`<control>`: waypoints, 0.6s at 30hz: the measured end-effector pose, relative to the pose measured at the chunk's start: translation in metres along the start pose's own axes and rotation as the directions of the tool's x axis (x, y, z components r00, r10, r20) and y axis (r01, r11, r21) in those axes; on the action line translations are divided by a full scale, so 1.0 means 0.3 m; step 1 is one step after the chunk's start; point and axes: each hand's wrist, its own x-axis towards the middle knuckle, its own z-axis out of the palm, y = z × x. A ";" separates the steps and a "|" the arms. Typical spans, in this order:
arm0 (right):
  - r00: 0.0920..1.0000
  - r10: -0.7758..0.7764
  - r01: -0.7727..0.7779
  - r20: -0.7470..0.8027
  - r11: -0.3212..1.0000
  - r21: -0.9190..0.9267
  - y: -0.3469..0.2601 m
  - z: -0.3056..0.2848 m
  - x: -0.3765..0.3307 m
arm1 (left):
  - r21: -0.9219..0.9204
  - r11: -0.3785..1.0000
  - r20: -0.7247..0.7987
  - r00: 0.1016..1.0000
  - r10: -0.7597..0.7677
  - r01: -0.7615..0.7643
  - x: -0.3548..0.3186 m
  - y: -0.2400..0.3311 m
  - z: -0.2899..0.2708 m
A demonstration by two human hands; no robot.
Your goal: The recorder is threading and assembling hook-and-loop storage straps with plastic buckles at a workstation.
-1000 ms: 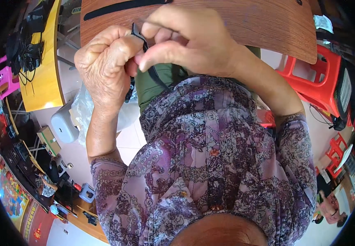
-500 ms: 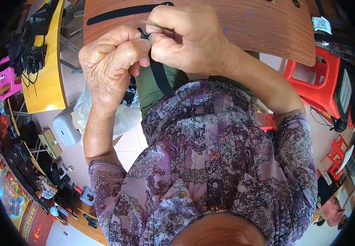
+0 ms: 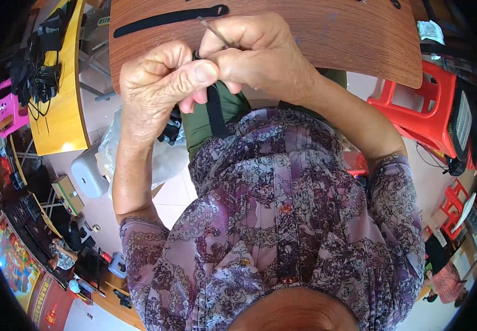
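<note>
On the brown table (image 3: 354, 47), a loose black strap (image 3: 167, 21) lay at twelve o'clock from the left hand (image 3: 158, 85), which pinched a second black strap (image 3: 215, 112), its tail hanging toward six o'clock. Between two and three o'clock of that hand, the right hand (image 3: 269, 58) gripped a thin rod (image 3: 215, 31) slanting toward ten.

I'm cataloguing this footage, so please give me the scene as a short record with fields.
Left hand: pinching a black strap
Right hand: holding a thin tool, close beside the left hand
Held strap: hangs from the hands over the green trousers
Table: brown, wood-grained
On table: second strap, black, loop at its right end
At right: red stool
</note>
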 end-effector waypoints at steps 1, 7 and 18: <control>0.999 0.043 -0.043 0.021 0.999 0.015 -0.024 -0.006 -0.001 | 0.076 0.996 -0.008 0.999 -0.054 0.054 -0.001 0.016 0.000; 0.994 0.100 -0.085 -0.042 0.961 0.263 -0.047 0.022 -0.030 | -0.166 0.983 -0.020 0.997 0.076 -0.078 -0.007 -0.002 0.019; 0.986 0.125 -0.137 0.108 0.984 0.110 -0.084 -0.040 -0.013 | 0.116 0.938 -0.113 0.934 0.339 -0.327 0.001 -0.014 0.042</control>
